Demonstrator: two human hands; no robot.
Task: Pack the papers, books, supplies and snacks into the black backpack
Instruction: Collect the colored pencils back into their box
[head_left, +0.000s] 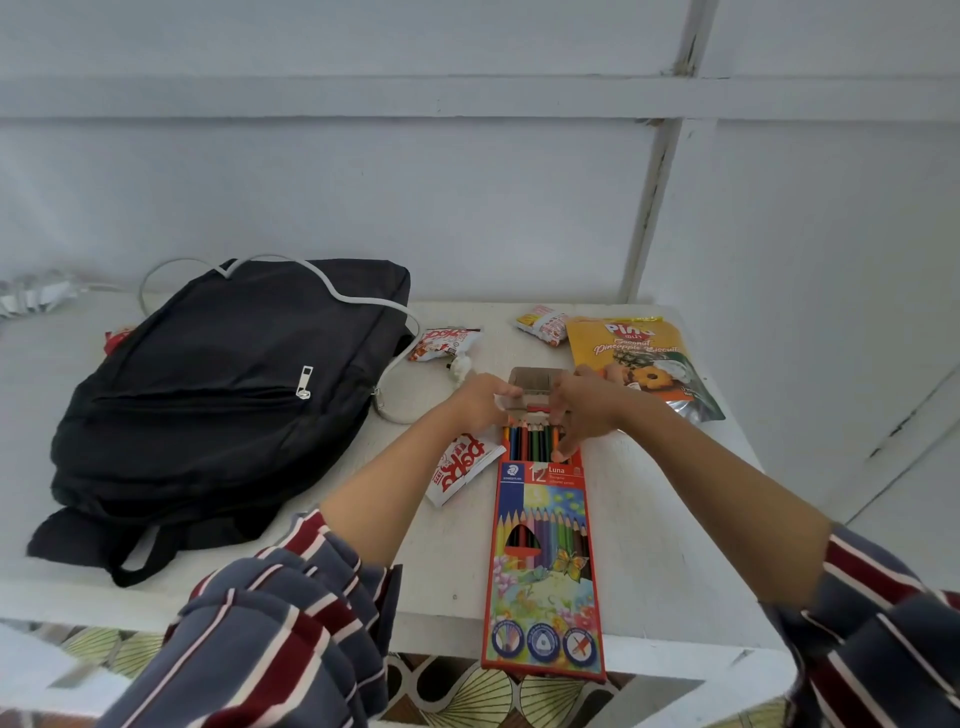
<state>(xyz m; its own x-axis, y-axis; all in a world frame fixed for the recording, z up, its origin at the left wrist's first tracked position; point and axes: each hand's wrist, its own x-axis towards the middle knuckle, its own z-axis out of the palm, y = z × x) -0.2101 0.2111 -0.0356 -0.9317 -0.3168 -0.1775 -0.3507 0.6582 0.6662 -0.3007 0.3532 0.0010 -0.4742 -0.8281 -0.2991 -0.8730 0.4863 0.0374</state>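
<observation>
The black backpack (218, 395) lies flat on the left of the white table (649, 545), its front zipper closed. A long red box of coloured pencils (543, 561) lies in front of me, its far flap open and pencil tips showing. My left hand (480, 402) holds the box's open end from the left. My right hand (584, 410) curls over the flap and pencil tips from the right. A yellow biscuit bag (641, 364) and several small red-white snack packets (457, 470) lie around the box.
A white cord (363, 304) loops over the backpack's top and down its right side. Two more snack packets (447, 343) (543, 322) sit at the back. The pencil box overhangs the table's near edge. A white panelled wall stands behind; patterned floor shows below.
</observation>
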